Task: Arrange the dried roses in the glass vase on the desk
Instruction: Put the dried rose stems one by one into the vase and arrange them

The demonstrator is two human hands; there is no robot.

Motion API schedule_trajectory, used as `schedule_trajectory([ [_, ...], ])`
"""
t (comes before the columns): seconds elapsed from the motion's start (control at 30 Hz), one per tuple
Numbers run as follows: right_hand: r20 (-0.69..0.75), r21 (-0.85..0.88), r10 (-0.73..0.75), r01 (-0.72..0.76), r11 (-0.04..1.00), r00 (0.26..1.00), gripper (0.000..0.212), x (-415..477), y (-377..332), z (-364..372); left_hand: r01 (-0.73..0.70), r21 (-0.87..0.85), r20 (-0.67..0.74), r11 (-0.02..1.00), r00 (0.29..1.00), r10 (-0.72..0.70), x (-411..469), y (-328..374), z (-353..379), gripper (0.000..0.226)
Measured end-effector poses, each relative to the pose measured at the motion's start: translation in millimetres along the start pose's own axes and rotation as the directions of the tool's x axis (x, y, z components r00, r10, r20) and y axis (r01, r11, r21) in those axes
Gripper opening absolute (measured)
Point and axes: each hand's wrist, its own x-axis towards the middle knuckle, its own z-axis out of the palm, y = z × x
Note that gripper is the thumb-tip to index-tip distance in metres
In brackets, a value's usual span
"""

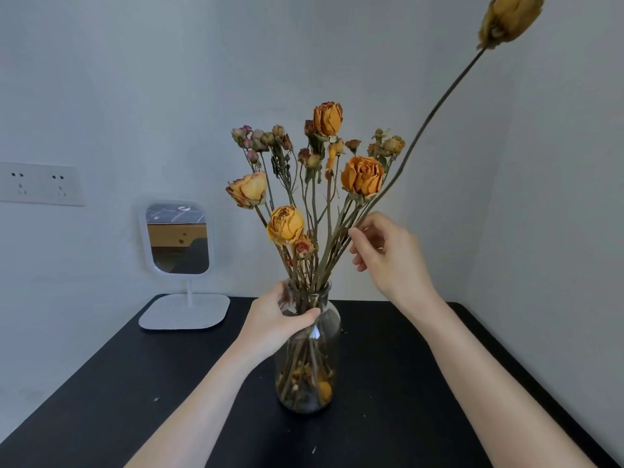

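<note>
A clear glass vase (309, 369) stands on the black desk (388, 383) and holds several dried orange and pinkish roses (362, 176). My left hand (280, 319) is wrapped around the vase's neck. My right hand (388, 255) pinches the lower stem of one long dried rose (511, 18), which leans up and to the right, its yellow head near the top right corner. Its stem (435, 109) runs down toward the other stems above the vase mouth. Loose petals lie at the vase bottom.
A white standing mirror (178, 238) with a flat base is on the desk's back left. A double wall socket (40, 184) sits on the left wall. Walls close in behind and to the right. Small crumbs dot the desk.
</note>
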Motion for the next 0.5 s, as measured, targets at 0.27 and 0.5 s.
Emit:
schedule_trajectory([
  [0.27, 0.182, -0.065, -0.015, 0.027, 0.997, 0.983, 0.009, 7, -3, -2, 0.021, -0.038, 0.032, 0.999, 0.999, -0.02, 1, -2, -3, 0.047],
  [0.5, 0.251, -0.178, 0.101, -0.056, 0.982, 0.963, 0.013, -11, 11, 17, 0.0, -0.054, 0.032, 0.999, 0.999, 0.002, 3, -4, -2, 0.04],
])
